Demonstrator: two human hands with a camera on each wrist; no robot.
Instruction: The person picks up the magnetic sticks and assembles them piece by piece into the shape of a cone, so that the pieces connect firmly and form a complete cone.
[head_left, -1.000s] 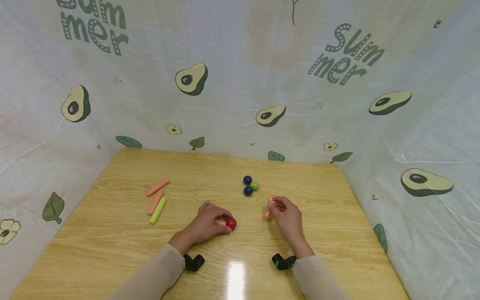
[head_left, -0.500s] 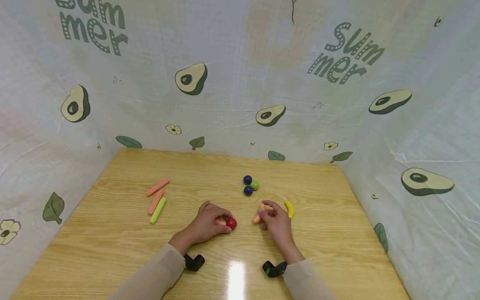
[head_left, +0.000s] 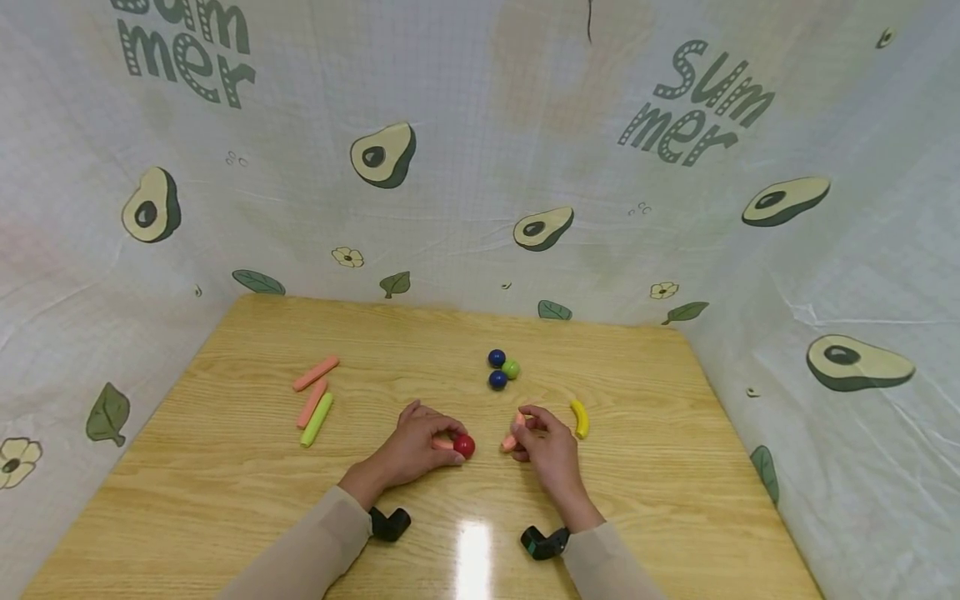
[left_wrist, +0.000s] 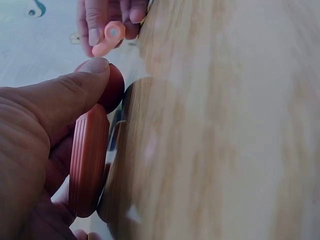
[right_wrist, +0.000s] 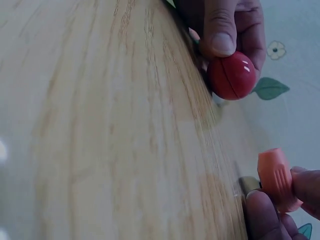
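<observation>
My curled left hand (head_left: 412,448) pinches the red ball (head_left: 465,447) and coral stick (left_wrist: 90,160) low over the table (head_left: 420,533), so I'd best steady both while squaring up the coral piece (right_wrist: 275,179) my right hand (head_left: 555,448) pinches nearby

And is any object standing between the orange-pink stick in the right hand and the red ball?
Nothing visible does; in the head view, only tabletop shows between the orange-pink stick in the right hand and the red ball.

Avocado-print cloth (head_left: 450,75) behind wooden table (head_left: 660,467).
</observation>
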